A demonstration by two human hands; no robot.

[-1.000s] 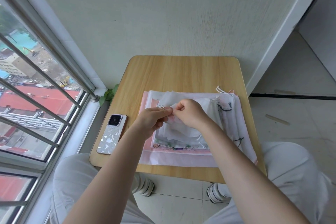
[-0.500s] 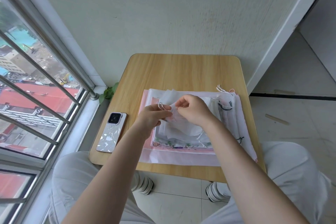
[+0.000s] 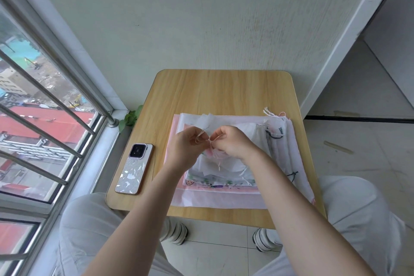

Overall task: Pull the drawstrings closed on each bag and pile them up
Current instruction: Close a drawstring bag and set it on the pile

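**Cinching drawstring on top bag**

My left hand (image 3: 187, 146) and right hand (image 3: 231, 143) both pinch the drawstring (image 3: 201, 137) of a small sheer bag (image 3: 220, 164), just above the pile of bags (image 3: 226, 195) on the worktop (image 3: 215, 89). Phone (image 3: 134, 168) lies left of the pile.

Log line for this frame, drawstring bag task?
left hand: pinching drawstring | right hand: pinching top bag | bags: stacked on table | phone: left of stack
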